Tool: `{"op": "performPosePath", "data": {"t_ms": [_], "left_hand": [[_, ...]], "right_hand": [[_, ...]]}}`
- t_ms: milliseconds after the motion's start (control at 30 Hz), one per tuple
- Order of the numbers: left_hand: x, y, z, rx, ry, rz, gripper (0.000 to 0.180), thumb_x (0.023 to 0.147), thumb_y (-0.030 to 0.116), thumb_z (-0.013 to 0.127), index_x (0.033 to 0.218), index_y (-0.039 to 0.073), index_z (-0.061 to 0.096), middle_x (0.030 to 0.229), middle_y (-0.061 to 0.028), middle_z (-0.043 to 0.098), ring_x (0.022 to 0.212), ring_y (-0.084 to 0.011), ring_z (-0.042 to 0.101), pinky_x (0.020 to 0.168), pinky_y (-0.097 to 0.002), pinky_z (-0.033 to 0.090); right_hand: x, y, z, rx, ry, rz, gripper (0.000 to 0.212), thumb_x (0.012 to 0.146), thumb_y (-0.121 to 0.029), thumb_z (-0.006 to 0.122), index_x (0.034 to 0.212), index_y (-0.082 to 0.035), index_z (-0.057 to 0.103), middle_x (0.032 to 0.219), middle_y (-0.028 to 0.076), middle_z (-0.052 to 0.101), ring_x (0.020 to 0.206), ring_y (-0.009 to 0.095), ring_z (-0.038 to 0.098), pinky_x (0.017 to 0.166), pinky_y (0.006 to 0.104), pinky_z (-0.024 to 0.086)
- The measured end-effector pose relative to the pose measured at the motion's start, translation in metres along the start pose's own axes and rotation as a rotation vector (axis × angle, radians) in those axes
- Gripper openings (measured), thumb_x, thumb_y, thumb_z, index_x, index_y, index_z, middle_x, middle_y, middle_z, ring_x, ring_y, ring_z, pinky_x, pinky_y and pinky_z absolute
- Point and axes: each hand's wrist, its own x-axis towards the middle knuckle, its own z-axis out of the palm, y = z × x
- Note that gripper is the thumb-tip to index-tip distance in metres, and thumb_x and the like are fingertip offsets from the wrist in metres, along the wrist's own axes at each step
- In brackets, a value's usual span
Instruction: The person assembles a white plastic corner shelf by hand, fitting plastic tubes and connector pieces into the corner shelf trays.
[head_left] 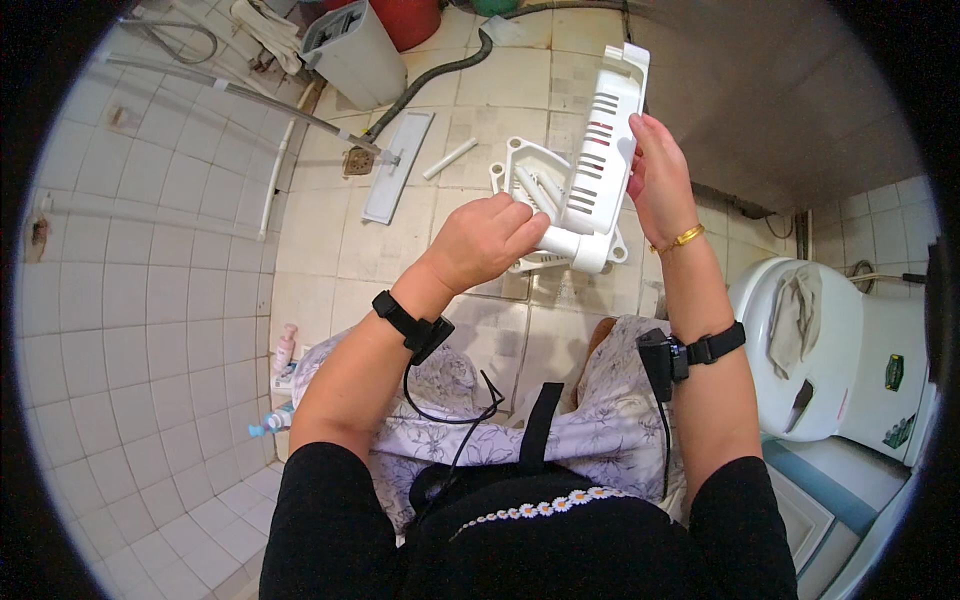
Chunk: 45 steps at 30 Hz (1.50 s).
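Note:
I hold a white slotted plastic rack shelf (pixel 603 140) upright in front of me. My right hand (pixel 658 175) grips its right edge, palm against the side. My left hand (pixel 487 238) is closed around a short white tube (pixel 570 243) at the shelf's lower corner socket. On the tiled floor below lies a second white shelf tray (pixel 522 165) with loose white tubes in it, partly hidden behind the held shelf and my left hand.
A flat mop (pixel 398 165) with a metal handle lies on the floor at left, a loose white tube (pixel 450 158) beside it. A grey bin (pixel 355 50) and red bucket (pixel 410 18) stand at the back. A white toilet (pixel 835 350) is at right; bottles (pixel 285 348) by the left wall.

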Motion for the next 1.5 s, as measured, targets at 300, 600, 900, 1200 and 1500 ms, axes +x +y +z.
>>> {"op": "performPosePath", "data": {"t_ms": [300, 600, 900, 1200, 1500], "left_hand": [[-0.019, -0.007, 0.038, 0.006, -0.023, 0.058, 0.036, 0.093, 0.022, 0.085, 0.127, 0.013, 0.073, 0.112, -0.0026, 0.074, 0.095, -0.0249, 0.073, 0.081, -0.0411, 0.063], [-0.011, -0.028, 0.077, -0.250, -0.138, -0.107, 0.071, 0.105, 0.054, 0.079, 0.159, 0.009, 0.068, 0.152, -0.0148, 0.073, 0.136, -0.0393, 0.068, 0.121, -0.0535, 0.053], [-0.004, -0.075, 0.211, -0.572, -0.309, -0.550, 0.055, 0.113, 0.052, 0.076, 0.140, 0.005, 0.078, 0.130, -0.0221, 0.080, 0.123, -0.0450, 0.073, 0.106, -0.0539, 0.060], [-0.047, -0.120, 0.332, -0.539, -0.758, -0.533, 0.028, 0.104, 0.025, 0.086, 0.129, 0.013, 0.088, 0.123, -0.0137, 0.083, 0.114, -0.0383, 0.080, 0.095, -0.0503, 0.065], [-0.039, -0.098, 0.426, -0.122, -0.720, -0.342, 0.015, 0.100, 0.013, 0.077, 0.105, 0.016, 0.091, 0.114, -0.0117, 0.075, 0.110, -0.0366, 0.081, 0.094, -0.0496, 0.066]], "right_hand": [[0.019, 0.005, -0.025, 0.026, 0.184, -0.054, 0.061, 0.114, -0.024, 0.083, 0.161, 0.000, 0.052, 0.131, 0.007, 0.082, 0.110, 0.014, 0.077, 0.089, 0.0357, 0.063], [0.039, 0.017, -0.049, -0.047, 0.313, -0.062, 0.045, 0.112, -0.006, 0.078, 0.147, 0.001, 0.051, 0.129, 0.014, 0.083, 0.105, 0.020, 0.081, 0.080, 0.0360, 0.066], [0.073, 0.031, -0.079, -0.270, 0.404, -0.150, 0.047, 0.106, 0.003, 0.080, 0.144, 0.004, 0.052, 0.125, 0.018, 0.082, 0.106, 0.021, 0.080, 0.093, 0.0355, 0.065], [0.100, 0.039, -0.089, -0.459, 0.349, -0.230, 0.042, 0.104, 0.006, 0.078, 0.139, 0.004, 0.055, 0.119, 0.017, 0.082, 0.105, 0.021, 0.080, 0.096, 0.0367, 0.063], [0.108, 0.038, -0.091, -0.398, 0.334, -0.189, 0.039, 0.105, 0.006, 0.076, 0.138, 0.002, 0.056, 0.119, 0.020, 0.087, 0.102, 0.022, 0.082, 0.092, 0.0379, 0.062]]}}
